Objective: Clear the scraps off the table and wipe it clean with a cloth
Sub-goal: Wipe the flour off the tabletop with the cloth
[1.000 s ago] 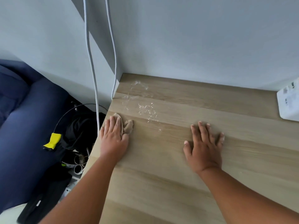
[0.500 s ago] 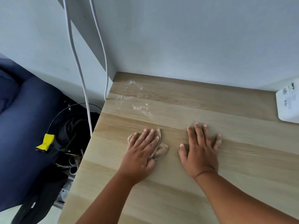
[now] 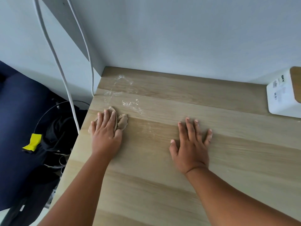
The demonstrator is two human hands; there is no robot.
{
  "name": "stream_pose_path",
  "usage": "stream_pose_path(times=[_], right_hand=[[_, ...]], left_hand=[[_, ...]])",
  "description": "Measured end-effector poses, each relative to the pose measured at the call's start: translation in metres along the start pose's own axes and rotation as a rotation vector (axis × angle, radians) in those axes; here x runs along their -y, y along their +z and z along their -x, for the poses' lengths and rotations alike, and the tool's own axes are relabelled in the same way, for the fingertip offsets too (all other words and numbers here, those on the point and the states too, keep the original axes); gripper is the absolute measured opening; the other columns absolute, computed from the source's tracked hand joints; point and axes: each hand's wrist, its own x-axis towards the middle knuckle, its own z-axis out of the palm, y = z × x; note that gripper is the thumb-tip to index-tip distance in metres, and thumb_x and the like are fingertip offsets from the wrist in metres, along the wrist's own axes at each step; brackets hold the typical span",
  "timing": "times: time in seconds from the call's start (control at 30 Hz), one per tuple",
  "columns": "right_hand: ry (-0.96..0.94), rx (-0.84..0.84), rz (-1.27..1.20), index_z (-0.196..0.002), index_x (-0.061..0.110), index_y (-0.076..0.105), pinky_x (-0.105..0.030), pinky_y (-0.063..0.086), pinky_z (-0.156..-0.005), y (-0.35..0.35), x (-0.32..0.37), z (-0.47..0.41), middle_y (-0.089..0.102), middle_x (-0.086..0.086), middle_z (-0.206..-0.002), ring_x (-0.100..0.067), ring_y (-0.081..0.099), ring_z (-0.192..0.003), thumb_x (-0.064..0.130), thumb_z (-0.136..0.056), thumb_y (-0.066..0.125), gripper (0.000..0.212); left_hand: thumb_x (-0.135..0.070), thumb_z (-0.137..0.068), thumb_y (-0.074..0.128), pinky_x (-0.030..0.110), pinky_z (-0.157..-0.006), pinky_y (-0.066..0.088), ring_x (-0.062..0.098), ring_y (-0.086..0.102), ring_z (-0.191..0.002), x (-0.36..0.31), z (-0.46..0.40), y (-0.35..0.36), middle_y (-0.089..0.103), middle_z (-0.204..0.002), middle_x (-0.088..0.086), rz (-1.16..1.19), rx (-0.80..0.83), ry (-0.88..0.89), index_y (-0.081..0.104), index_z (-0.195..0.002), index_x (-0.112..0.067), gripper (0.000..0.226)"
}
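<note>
A: Near the left edge of the surface (image 3: 162, 185), where is your cloth (image 3: 122, 122)?

B: Under your left hand (image 3: 105, 136). Your fingers lie fairly straight and press it flat against the wood; nothing is pinched. It sits bunched, with a fold poking out to the right of your fingers.

A: And your right hand (image 3: 190, 149)?

B: Spread flat on the bare wood, well apart from the cloth, holding nothing. It looks like a brace.

A: How will the cloth handle?

B: Soft, light and limp, judging by its creases. It will likely bunch or slip out unless your palm stays over its middle, so press from above rather than gripping an edge.

A: What is left to wipe?

B: A white smear (image 3: 130, 103) lies just beyond the cloth, running toward the back left corner by the wall. Fainter streaks show between your hands. A cable (image 3: 91, 62) hangs beside that corner, so mind it. The white box (image 3: 281, 95) stands far right.
</note>
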Motion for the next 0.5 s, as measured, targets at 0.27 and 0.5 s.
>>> stream_pose_path(times=[0.27,0.5], right_hand=[[0.003,0.000,-0.004,-0.155,0.023,0.041,-0.070,0.006,-0.121,-0.002,0.001,-0.001,0.024,-0.002,-0.169,-0.028,0.013,-0.158,0.045,-0.092,0.037,0.066],[0.007,0.026,-0.018,-0.156,0.025,0.038,-0.068,0.004,-0.122,-0.003,0.001,-0.002,0.019,0.001,-0.170,-0.025,0.009,-0.159,0.041,-0.093,0.030,0.065]], left_hand=[[-0.045,-0.087,0.026,0.051,-0.126,0.005,0.021,0.002,-0.158,-0.074,0.012,0.022,0.013,-0.169,-0.002,-0.085,0.109,0.411,0.028,-0.159,-0.026,0.075],[-0.033,-0.084,0.051,0.055,-0.123,0.021,0.020,0.016,-0.157,-0.036,0.073,0.022,0.027,-0.166,-0.002,-0.029,0.134,0.645,0.043,-0.154,-0.024,0.070]])
